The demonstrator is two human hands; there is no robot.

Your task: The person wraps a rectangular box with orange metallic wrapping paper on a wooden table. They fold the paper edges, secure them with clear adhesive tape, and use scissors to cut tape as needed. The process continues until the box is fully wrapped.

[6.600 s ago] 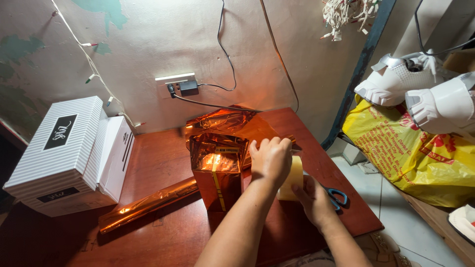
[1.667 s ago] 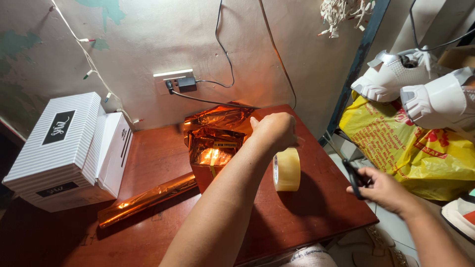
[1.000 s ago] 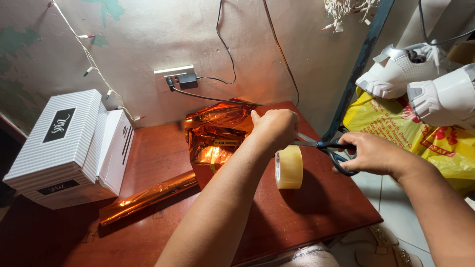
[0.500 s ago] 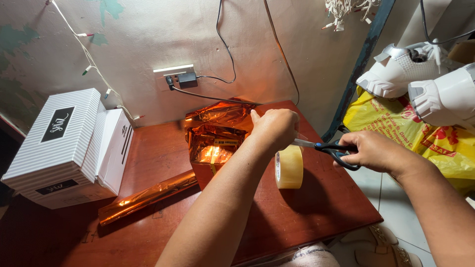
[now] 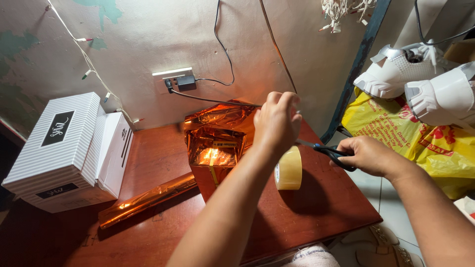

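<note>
The right hand (image 5: 368, 155) is gripping a pair of scissors (image 5: 324, 149), its fingers curled through the dark handles with their blue lining, while the blades are pointing left toward the raised left hand (image 5: 277, 121). That left hand is hanging above the table with its fingers pinched together near the fingertips; whatever they are pinching is too thin and clear to make out, so I cannot tell for certain what it is holding.

Just below the left hand, a roll of clear tape (image 5: 288, 168) is standing on its edge on the reddish-brown table (image 5: 316, 207). The roll is looking pale yellowish and translucent, with a light inner core facing left.

Left of the tape, a box wrapped in shiny copper-orange foil (image 5: 215, 158) is standing upright on the table, its top glaring with a bright reflected light and a yellow stripe running down its front face. More crumpled foil is rising behind it against the wall. A rolled tube of the same foil paper (image 5: 148, 200) is lying at a slant to the lower left, its upper end touching the box.

Farther left, a white striped box (image 5: 59, 148) is resting on the table by the wall. At the right, a yellow plastic bag (image 5: 425, 143) is lying beneath white shoes (image 5: 420, 81).
</note>
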